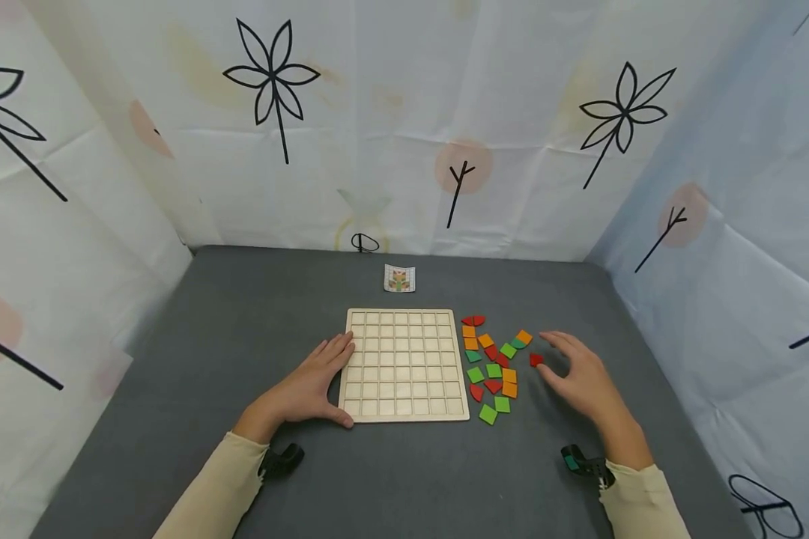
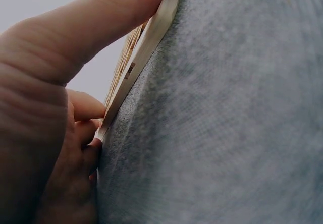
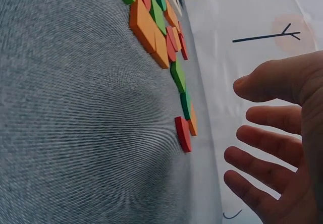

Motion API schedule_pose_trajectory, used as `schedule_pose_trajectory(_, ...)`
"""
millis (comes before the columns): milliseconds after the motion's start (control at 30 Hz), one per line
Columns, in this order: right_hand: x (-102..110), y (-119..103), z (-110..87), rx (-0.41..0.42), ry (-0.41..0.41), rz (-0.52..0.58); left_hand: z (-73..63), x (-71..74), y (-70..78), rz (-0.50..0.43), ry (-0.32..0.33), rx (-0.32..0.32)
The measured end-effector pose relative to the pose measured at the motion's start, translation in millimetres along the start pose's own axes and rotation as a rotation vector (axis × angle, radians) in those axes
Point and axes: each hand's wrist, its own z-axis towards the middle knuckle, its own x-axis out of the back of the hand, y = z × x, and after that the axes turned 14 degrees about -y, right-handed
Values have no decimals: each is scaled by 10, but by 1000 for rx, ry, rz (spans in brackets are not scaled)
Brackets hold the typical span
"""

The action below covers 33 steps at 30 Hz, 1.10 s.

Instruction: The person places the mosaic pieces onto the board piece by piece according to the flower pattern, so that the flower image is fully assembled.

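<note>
A pale wooden grid board [image 1: 404,367] lies flat on the table. My left hand [image 1: 310,382] is spread along its left side, fingertips on the left rim and thumb at the near corner. In the left wrist view the thumb [image 2: 91,32] rests against the board's edge [image 2: 146,47]. My right hand [image 1: 589,378] is right of the loose pieces, thumb and fingers apart with nothing between them. Nearest to it is a single red piece [image 1: 535,360], close by the thumb tip; the right wrist view shows a red piece [image 3: 183,134] lying on the cloth.
Beside the board's right edge lie several flat pieces: green squares [image 1: 488,414], orange squares [image 1: 508,376], red curved pieces [image 1: 476,392] and teal ones [image 1: 473,356]. A small picture card [image 1: 400,279] sits behind the board. White printed curtains [image 1: 404,112] enclose the grey table [image 1: 404,479].
</note>
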Motion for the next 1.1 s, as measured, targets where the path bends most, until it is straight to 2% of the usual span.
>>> schedule_pose_trajectory(100, -28, 26, 9, 7, 0, -8, -3, 2, -3, 3, -3, -19)
schedule_pose_trajectory(267, -60, 52, 56, 27, -9, -12, -35, 14, -3, 3, -8, -10)
schedule_pose_trajectory(533, -76, 63, 90, -1, -34, 8, -38, 24, -1, -3, 1, -20)
schedule_pose_trajectory(733, -104, 86, 91, -6, -19, 10, -4, 9, -23, 28, 1, -30)
schedule_pose_trajectory(867, -128, 90, 94, -7, -16, 4, 6, 9, -5, 12, -8, -28)
schedule_pose_trajectory(1100, -139, 104, 126, -33, -63, 1, 8, 6, 21, 10, -6, -21)
